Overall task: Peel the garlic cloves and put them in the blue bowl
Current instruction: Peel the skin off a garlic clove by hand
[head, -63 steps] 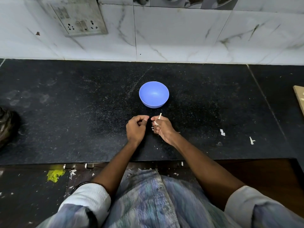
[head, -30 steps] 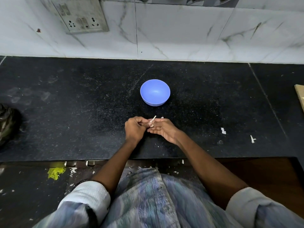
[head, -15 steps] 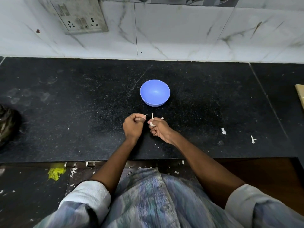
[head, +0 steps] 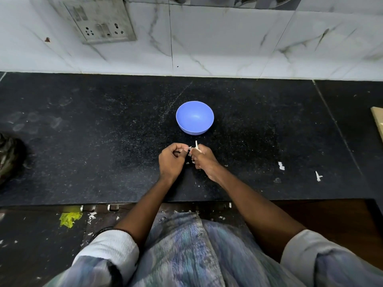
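- Black speckled stone forms the worktop, and both hands meet over it just in front of the blue bowl.
- Left hand is knuckles-up, fingers curled inward, thumb and forefinger pinching a pale scrap of garlic skin at its tip.
- Right hand is turned thumb-side up, its grip closed round the garlic clove; most of the clove is hidden inside the fingers.
- One white sliver of peel stands up from the right fingertips, its long axis pointing away from the person, toward the bowl.
- Both forearms reach in from the near edge and converge; the fingertips of the two hands touch.
- Blue bowl stands upright just beyond the hands, apart from them.
- White peel scraps lie on the worktop to the right.
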### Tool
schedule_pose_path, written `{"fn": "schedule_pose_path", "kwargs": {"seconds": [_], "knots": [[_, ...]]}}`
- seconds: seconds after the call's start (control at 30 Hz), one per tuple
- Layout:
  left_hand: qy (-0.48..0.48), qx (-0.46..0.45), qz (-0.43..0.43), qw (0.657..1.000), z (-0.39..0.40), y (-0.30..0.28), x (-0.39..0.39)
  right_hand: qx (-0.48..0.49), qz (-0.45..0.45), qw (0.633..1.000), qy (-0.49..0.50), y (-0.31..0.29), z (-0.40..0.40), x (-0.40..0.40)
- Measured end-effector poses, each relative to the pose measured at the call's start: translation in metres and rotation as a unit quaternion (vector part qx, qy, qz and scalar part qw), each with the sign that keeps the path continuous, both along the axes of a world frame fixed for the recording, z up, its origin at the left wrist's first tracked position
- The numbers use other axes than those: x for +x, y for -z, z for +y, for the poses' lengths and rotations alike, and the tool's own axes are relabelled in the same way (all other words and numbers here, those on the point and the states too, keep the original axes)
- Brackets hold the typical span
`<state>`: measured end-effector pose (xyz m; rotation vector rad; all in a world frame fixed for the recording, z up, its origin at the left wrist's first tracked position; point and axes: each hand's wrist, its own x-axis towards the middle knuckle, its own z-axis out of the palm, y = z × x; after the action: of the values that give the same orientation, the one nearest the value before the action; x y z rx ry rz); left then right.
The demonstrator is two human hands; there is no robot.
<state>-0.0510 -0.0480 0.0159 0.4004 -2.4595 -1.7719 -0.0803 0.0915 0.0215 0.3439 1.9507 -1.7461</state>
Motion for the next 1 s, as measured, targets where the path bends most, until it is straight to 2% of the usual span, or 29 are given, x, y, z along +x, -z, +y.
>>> {"fn": "schedule_pose_path", "kwargs": {"seconds": [0.07,0.13,0.37,0.5,0.7,0.83,1.0], "knots": [[0.026,-0.006,0.013,1.000,0.003,-0.002,0.001,-0.101,-0.047,0.993,0.038,-0.004,-0.001,-0.001],[0.044,-0.021,0.021,0.999,0.004,-0.003,0.003,-0.155,-0.073,0.984,0.059,-0.008,-0.001,-0.002],[0.088,-0.083,0.021,0.992,0.004,0.002,0.004,-0.103,-0.045,0.994,0.016,-0.005,0.000,0.002],[0.043,-0.098,0.007,0.994,0.001,-0.001,0.005,-0.093,-0.053,0.994,0.004,-0.010,0.000,0.005],[0.046,-0.138,-0.015,0.989,0.004,-0.006,0.004,-0.150,-0.088,0.984,0.044,-0.007,-0.001,0.008],[0.034,-0.146,-0.039,0.988,0.004,-0.008,0.003,-0.202,-0.073,0.977,0.009,-0.012,0.005,0.007],[0.029,-0.145,-0.055,0.987,0.004,-0.007,-0.003,-0.156,-0.025,0.987,-0.030,-0.011,0.012,0.011]]}}
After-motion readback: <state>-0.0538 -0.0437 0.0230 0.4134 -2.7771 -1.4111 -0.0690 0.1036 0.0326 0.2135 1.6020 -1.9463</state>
